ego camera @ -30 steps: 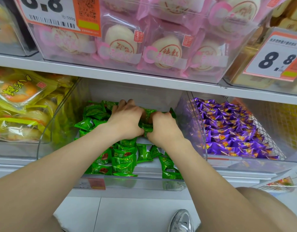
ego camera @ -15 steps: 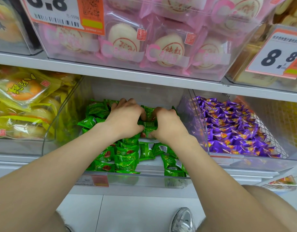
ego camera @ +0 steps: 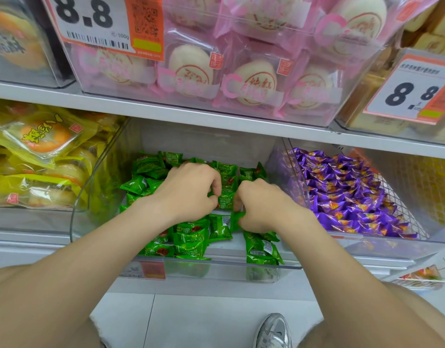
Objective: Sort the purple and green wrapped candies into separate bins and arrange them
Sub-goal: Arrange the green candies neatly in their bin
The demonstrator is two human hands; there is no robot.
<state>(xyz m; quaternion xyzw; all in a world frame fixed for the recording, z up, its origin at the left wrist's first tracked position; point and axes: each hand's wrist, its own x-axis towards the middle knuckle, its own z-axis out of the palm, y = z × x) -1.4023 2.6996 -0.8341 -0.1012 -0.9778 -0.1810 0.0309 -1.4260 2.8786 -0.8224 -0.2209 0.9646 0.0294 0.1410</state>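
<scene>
While glossy, pillow-shaped green candies (ego camera: 191,237) fill the clear bin (ego camera: 216,267), left hand (ego camera: 188,189) and right hand (ego camera: 264,208) each pinch one.

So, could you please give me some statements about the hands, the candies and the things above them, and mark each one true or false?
1. Both the left hand and the right hand are among the green candies. True.
2. The purple candies lie left of the green ones. False: they lie to the right, in their own bin.
3. The price tag at upper left reads 8.8. True.
4. The packs above the hands are blue. False: they are pink.
</scene>
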